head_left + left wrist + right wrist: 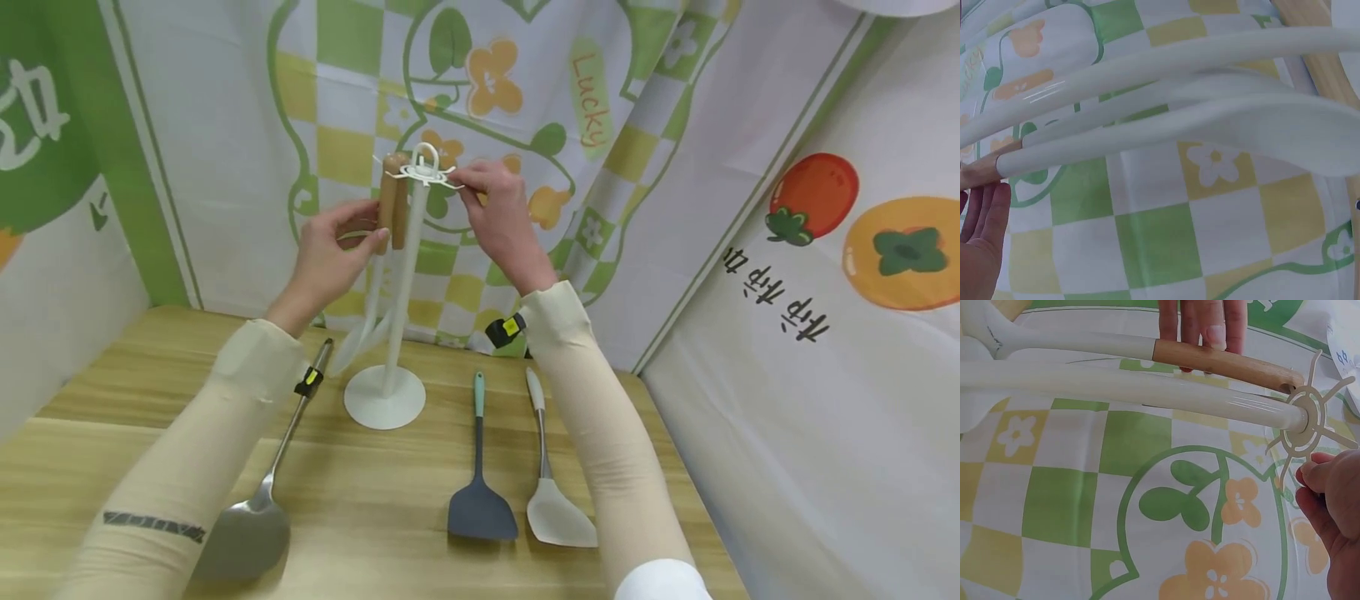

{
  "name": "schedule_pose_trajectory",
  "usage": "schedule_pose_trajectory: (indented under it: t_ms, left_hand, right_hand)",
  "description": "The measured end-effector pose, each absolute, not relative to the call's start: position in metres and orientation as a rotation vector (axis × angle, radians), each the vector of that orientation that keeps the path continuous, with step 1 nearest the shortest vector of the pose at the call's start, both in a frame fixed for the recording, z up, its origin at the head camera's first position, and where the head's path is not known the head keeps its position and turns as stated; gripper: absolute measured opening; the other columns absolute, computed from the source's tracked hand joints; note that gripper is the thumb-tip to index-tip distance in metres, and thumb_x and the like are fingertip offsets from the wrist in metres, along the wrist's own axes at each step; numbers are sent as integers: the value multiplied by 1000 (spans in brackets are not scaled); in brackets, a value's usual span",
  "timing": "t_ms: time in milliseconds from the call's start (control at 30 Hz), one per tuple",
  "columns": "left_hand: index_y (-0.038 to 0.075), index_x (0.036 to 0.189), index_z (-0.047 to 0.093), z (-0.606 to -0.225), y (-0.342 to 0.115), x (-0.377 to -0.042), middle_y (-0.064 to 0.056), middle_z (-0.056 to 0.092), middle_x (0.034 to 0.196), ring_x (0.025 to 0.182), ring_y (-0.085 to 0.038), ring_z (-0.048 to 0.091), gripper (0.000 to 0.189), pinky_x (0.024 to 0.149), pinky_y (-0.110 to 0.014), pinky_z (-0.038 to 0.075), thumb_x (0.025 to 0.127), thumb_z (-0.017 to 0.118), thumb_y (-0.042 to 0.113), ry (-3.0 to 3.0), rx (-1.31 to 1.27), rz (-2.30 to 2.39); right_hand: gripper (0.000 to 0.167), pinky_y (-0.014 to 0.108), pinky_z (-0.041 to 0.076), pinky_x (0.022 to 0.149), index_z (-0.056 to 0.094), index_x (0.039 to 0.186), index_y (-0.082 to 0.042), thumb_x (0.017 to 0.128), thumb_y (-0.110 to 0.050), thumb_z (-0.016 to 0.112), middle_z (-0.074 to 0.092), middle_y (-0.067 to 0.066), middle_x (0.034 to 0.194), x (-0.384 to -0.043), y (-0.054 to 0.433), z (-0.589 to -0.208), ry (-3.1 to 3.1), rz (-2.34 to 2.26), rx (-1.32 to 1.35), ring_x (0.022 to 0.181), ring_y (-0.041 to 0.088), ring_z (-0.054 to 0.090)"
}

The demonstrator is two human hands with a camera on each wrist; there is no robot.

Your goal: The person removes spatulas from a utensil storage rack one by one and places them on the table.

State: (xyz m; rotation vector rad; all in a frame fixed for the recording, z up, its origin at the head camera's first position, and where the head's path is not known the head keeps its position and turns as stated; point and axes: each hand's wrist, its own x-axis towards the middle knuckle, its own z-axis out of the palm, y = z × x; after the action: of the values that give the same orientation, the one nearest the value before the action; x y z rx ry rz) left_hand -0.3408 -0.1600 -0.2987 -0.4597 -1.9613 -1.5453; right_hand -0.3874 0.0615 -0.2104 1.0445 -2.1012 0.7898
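Note:
A white utensil stand point(401, 283) with a round base and a hook ring on top stands upright. Two wooden-handled white utensils hang at the ring's left side. My left hand point(322, 254) holds the wooden handle point(387, 208) of the nearer one between thumb and fingers; its pale head, spoon-like in the left wrist view, is a white spoon point(1272, 128). Behind it, the second utensil's handle point(401, 218) is partly covered. With thumb and forefinger my right hand point(498, 208) pinches a hook of the ring point(1302, 425).
On the wooden table point(360, 517) lie a metal wok spatula point(251, 533) at left, a dark grey spatula point(480, 508) with a mint handle, and a pale spatula point(558, 517) at right. A patterned curtain point(352, 100) hangs behind the stand.

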Motion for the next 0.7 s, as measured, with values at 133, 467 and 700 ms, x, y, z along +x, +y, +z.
schedule_pose_trajectory:
  t_ms: [133, 467, 700]
  left_hand:
    - [0, 128, 68, -303, -156, -344, -21, 71, 122, 98, 0, 67, 33, 82, -14, 60, 96, 70, 9, -1927, -394, -1538]
    - [-3, 129, 67, -305, -148, -348, -25, 70, 119, 95, -6, 70, 36, 80, -13, 60, 93, 70, 1, -1890, -409, -1569]
    - [1, 132, 66, -304, -145, -347, -23, 70, 123, 96, -5, 68, 37, 82, -14, 60, 95, 67, 0, -1876, -385, -1566]
  right_hand:
    - [17, 26, 53, 94, 79, 106, 0, 100, -3, 64, 75, 13, 106, -389, 60, -210, -2094, 781, 1063, 106, 28, 64]
    - [16, 23, 53, 93, 79, 105, 1, 99, -2, 64, 75, 14, 105, -389, 62, -213, -2085, 760, 1072, 105, 28, 64]
    - [16, 24, 53, 90, 79, 105, 1, 98, -1, 65, 75, 13, 102, -391, 64, -213, -2088, 742, 1065, 102, 28, 64]
